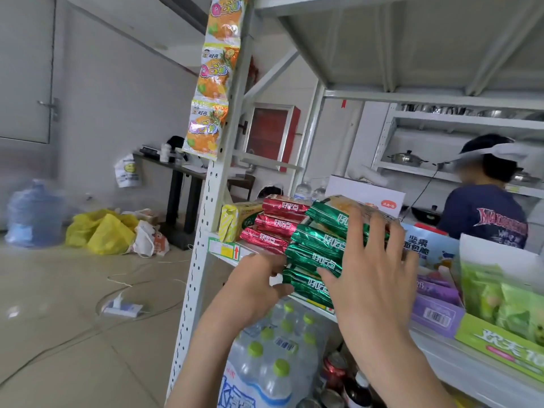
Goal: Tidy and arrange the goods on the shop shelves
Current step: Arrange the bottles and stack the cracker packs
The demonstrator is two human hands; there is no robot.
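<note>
The right hand [371, 260] presses flat, fingers spread, on the green packets [316, 254]; the left hand [259, 285] pinches their lower ends. Better to push evenly from both sides, so the stack stands square beside the red packets [276, 223] on the shelf [435, 347].

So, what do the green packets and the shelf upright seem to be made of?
The green packets look like metallised plastic film, glossy: bright highlights and crinkles. The shelf upright is probably painted steel, matt white, with punched holes.
</note>
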